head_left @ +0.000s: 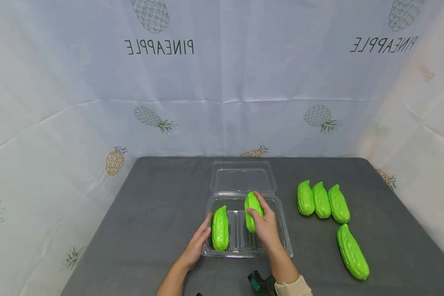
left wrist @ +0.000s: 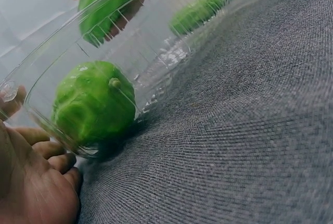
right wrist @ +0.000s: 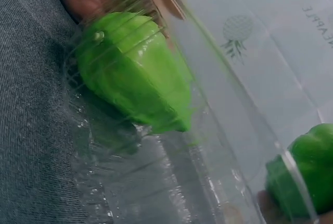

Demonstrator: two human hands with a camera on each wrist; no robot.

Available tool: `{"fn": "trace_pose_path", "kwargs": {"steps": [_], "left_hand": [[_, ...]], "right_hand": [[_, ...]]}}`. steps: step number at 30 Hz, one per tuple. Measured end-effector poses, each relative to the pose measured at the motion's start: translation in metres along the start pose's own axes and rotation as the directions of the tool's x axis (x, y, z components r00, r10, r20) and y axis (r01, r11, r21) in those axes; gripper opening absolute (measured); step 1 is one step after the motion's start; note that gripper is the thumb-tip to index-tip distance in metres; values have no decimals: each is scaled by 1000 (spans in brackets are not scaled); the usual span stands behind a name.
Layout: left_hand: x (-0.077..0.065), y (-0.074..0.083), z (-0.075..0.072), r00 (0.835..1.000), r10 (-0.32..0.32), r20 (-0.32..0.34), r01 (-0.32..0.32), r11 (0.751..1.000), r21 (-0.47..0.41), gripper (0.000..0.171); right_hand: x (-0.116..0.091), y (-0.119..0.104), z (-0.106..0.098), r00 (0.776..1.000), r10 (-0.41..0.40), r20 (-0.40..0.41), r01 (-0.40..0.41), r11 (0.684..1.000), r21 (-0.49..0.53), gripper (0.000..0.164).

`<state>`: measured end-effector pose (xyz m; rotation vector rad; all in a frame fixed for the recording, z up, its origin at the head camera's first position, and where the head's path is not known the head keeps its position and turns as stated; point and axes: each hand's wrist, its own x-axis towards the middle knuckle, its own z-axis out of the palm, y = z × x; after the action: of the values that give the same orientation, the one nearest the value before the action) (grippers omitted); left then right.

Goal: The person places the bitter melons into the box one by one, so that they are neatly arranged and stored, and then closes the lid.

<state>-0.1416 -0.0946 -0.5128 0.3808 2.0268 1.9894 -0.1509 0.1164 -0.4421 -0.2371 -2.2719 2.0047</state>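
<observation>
In the head view my right hand (head_left: 267, 226) grips a bright green bitter melon (head_left: 250, 220) between thumb and fingers, over the right half of a clear plastic container (head_left: 240, 254). A second bitter melon (head_left: 220, 230) lies lengthwise along the container's left side. My left hand (head_left: 197, 243) touches the outside of the left wall. In the left wrist view the left palm (left wrist: 39, 187) faces up beside the wall, fingers loosely extended. The held bitter melon (right wrist: 304, 174) shows above the container's rim in the right wrist view, where the right hand is mostly hidden.
The container's lid (head_left: 243, 176) is folded back, away from me. To the right, three bitter melons (head_left: 321, 200) stand side by side, with another one (head_left: 352, 253) nearer. A black-and-green device (head_left: 260, 283) is by the right wrist. A pineapple-print cloth (head_left: 244, 82) hangs behind the dark table (head_left: 151, 222).
</observation>
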Motion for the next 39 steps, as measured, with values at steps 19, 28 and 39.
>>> {"fn": "trace_pose_path", "kwargs": {"steps": [19, 28, 39], "left_hand": [[0, -1, 1, 1000, 2, 24, -2, 1000, 0, 62], [-2, -1, 0, 1000, -3, 3, 3, 1000, 7, 62], [-1, 1, 1, 1000, 15, 11, -15, 1000, -3, 61]], "right_hand": [[-3, 11, 23, 990, -136, 22, 137, 990, -43, 55], [-7, 13, 35, 983, -167, 72, 173, 981, -90, 54], [-9, 19, 39, 991, -67, 114, 79, 991, -104, 56]]}}
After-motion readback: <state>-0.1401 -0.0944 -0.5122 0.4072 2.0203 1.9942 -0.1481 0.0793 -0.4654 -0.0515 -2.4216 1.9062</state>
